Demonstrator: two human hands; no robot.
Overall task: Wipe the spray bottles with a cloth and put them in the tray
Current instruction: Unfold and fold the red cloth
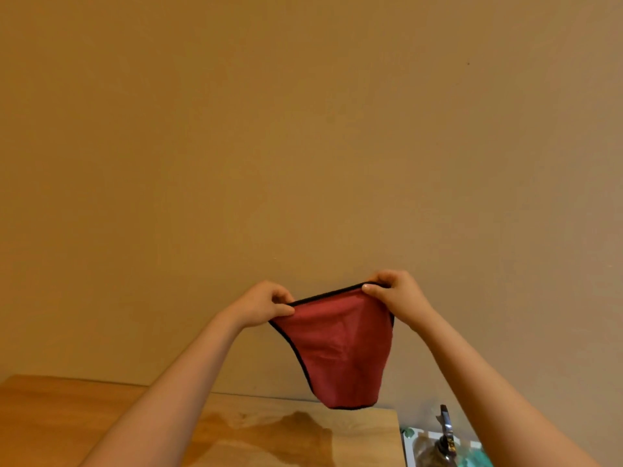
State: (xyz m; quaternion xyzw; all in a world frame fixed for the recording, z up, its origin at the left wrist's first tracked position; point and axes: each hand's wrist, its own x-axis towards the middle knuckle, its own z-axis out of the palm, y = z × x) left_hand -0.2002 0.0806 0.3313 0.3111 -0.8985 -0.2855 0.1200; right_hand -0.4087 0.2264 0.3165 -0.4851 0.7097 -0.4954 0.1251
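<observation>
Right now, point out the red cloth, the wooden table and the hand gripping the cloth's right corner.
red cloth (340, 348): head view, middle of the hanging fabric.
wooden table (67, 419): head view, bare top at left.
right hand (394, 294): head view, back of the hand pinching the corner.

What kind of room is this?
Probably a room in a home: a plain wall, a wooden table, and both hands holding up a red cloth.

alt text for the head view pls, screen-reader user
Two hands hold a red cloth up before a tan wall, left hand and right hand each pinching a top corner. Below lie a wooden table and, at lower right, part of a tray.
</observation>
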